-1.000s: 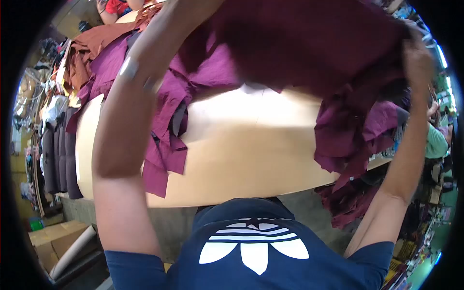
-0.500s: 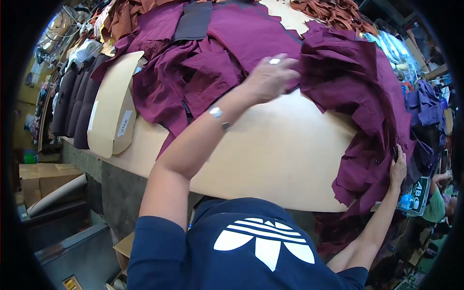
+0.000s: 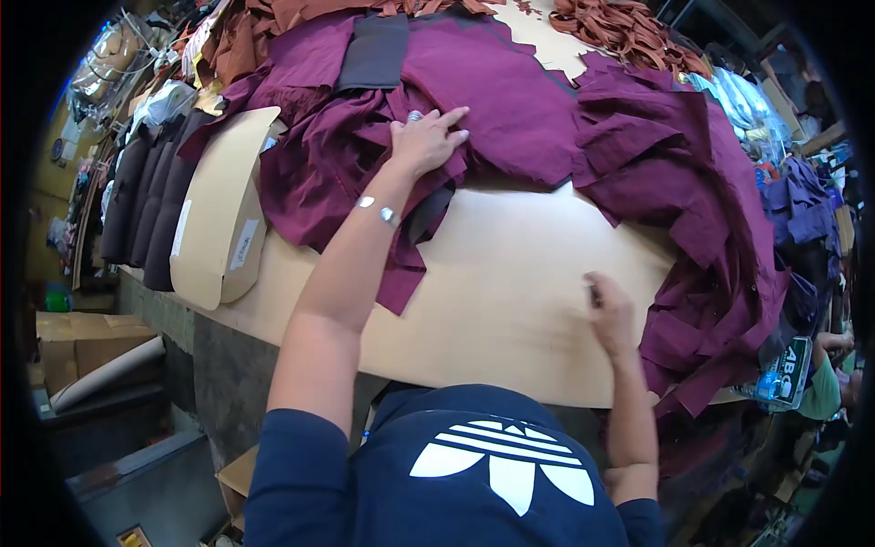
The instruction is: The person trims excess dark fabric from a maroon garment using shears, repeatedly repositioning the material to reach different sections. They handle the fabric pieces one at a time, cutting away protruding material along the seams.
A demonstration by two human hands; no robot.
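Observation:
My left hand (image 3: 428, 144) lies on the heap of crumpled maroon cloth (image 3: 319, 173), its fingers spread and a ring on one. Beside it a smooth maroon piece (image 3: 492, 100) lies flatter, with a dark grey piece (image 3: 374, 50) behind. Over the bare board of the table (image 3: 510, 283), my right hand (image 3: 611, 314) is closed around a small dark object (image 3: 595, 295), too blurred to identify. More maroon cloth (image 3: 674, 173) is draped along the right side, down over the table's edge.
Rust-coloured strips (image 3: 624, 32) lie at the back. On the left stand a cardboard folder (image 3: 219, 210) and dark rolls (image 3: 150, 201). A box marked ABC (image 3: 795, 374) is at the right, near another person's arm (image 3: 825, 378). A carton (image 3: 87, 342) sits low left.
My left hand has moved left onto the crumpled heap and its lower edge has shifted right. My right hand has left the draped cloth and moved left over the board.

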